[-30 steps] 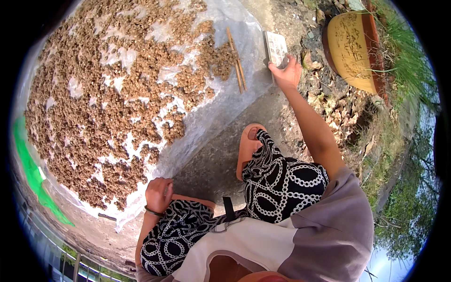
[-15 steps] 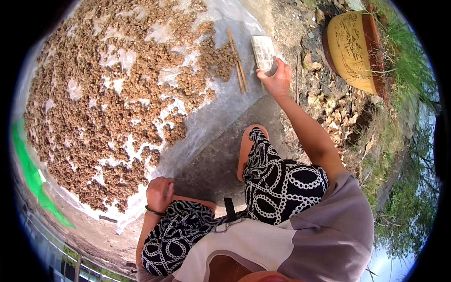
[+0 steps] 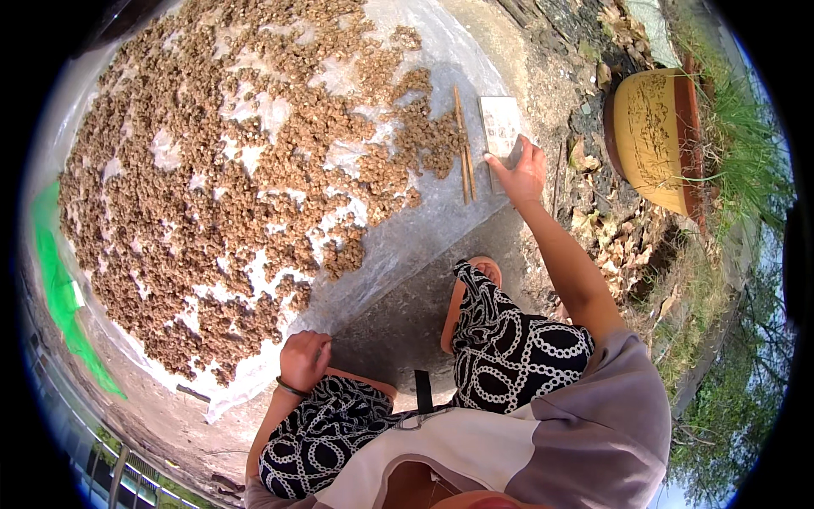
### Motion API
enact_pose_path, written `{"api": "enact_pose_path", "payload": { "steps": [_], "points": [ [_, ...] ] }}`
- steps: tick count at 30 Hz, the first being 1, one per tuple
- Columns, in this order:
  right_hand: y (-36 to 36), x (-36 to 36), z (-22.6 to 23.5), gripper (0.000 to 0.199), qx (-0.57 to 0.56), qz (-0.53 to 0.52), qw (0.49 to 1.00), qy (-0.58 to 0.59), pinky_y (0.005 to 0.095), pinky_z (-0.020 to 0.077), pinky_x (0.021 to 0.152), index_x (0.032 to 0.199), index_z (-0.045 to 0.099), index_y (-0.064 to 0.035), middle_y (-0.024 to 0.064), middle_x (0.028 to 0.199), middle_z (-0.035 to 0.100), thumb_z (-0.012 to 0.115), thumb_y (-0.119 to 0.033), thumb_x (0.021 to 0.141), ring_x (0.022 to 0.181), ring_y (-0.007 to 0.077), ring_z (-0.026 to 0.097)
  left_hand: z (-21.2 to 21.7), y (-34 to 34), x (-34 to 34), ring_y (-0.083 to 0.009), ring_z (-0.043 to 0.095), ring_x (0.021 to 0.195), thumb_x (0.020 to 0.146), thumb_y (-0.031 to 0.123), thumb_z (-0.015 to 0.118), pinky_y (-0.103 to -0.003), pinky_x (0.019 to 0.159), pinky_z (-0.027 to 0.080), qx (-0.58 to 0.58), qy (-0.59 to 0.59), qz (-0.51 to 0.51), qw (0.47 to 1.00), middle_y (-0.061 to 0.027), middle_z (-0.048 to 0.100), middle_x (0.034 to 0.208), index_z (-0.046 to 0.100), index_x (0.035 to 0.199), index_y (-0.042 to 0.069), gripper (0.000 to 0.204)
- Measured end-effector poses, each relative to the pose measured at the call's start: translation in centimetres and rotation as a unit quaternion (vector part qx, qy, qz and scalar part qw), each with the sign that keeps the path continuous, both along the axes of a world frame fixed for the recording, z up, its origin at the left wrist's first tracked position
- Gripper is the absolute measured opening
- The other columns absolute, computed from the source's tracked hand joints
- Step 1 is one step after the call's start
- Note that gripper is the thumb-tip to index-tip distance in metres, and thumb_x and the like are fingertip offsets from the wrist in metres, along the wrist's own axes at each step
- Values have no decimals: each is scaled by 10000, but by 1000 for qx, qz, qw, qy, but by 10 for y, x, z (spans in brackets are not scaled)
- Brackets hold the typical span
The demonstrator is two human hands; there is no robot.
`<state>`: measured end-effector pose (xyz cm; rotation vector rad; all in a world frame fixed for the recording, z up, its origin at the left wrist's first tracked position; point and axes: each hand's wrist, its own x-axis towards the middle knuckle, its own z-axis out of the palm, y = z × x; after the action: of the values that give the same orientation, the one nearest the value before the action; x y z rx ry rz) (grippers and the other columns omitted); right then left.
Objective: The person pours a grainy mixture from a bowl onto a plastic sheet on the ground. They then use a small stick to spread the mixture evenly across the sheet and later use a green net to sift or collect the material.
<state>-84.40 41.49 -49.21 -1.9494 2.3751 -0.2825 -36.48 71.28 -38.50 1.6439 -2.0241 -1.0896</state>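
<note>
My right hand (image 3: 524, 174) grips the near end of a pale rectangular block (image 3: 500, 121), the thumb along its left side and the fingers along its right. The block lies at the right edge of a clear plastic sheet (image 3: 415, 233); part of it is under my palm. Just left of it, two thin wooden sticks (image 3: 465, 157) lie nearly parallel on the sheet. Brown, clumpy dried material (image 3: 229, 170) is spread over the plastic. My left hand (image 3: 305, 359), with a dark band at the wrist, hangs by my left knee at the sheet's near edge, fingers curled and nothing seen in them.
A yellow pot (image 3: 649, 136) with a brown rim lies on its side at the right, beside dry leaves (image 3: 615, 242) and grass (image 3: 750, 153). Bright green material (image 3: 64, 297) borders the sheet at far left. My sandalled foot (image 3: 483, 270) stands on the concrete.
The whole scene has shifted down and slightly right in view. The block sits at a straighter angle, with my right hand still on it. My left hand stays by the knee.
</note>
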Motion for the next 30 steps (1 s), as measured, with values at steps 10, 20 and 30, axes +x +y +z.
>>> {"api": "enact_pose_path", "payload": {
  "steps": [10,20,30],
  "points": [
    [12,19,42,229,-42,125,977,-170,399,512,711,900,643,-28,136,859,650,623,-218,1027,766,315,635,-11,-1,19,-319,675,744,865,106,722,-421,673,531,-10,38,64,997,-105,693,801,720,877,73,35],
    [49,188,276,302,271,217,880,-323,322,411,558,832,600,-6,47,635,539,538,-175,1074,568,142,490,266,47,127,-180,636,767,1092,280,502,-324,752,496,59,131,520,842,-118,710,814,692,877,2,400],
    [197,308,493,244,461,345,721,-385,305,439,579,925,611,-8,66,682,558,501,-160,1081,585,143,543,364,82,2,-371,645,999,901,332,750,-460,881,522,45,-88,396,913,-161,683,1004,664,1053,35,345]
  ]
}}
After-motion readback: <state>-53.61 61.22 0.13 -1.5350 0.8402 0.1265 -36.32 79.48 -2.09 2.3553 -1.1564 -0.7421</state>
